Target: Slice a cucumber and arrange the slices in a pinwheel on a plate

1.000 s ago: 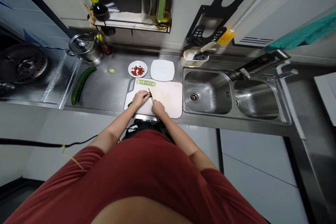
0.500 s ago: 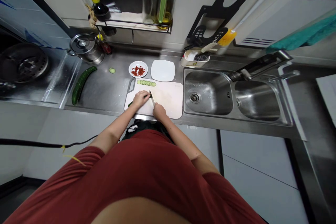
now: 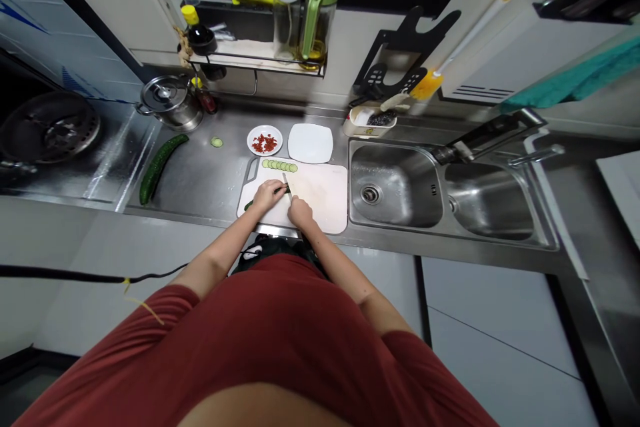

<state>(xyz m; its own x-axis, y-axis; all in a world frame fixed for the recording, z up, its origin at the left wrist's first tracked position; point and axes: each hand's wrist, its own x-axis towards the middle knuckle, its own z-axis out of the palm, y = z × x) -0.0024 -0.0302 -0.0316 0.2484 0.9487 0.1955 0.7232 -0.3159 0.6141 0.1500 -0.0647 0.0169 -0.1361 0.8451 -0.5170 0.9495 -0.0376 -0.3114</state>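
On the white cutting board (image 3: pixel 323 197), my left hand (image 3: pixel 269 195) is closed over a dark green cucumber (image 3: pixel 248 205), whose end sticks out on the left. My right hand (image 3: pixel 301 212) grips a knife (image 3: pixel 287 182); its blade stands at the cucumber's right end, beside my left fingertips. A row of several cucumber slices (image 3: pixel 279 165) lies overlapping near the board's far edge. Behind the board are a white plate with chopped red pieces (image 3: pixel 265 129) and a bare white square plate (image 3: pixel 311 143).
Left on the steel counter lie a whole cucumber (image 3: pixel 159 167) and a small cucumber piece (image 3: pixel 217 142). A lidded pot (image 3: pixel 173 103) stands behind them. The double sink (image 3: pixel 395 223) adjoins the board on the right. A rack (image 3: pixel 260 60) with bottles hangs above the counter.
The view has tilted slightly, so the counter sits lower in the picture. The knife blade has turned a little more upright at the cucumber's end. Both hands keep their holds.
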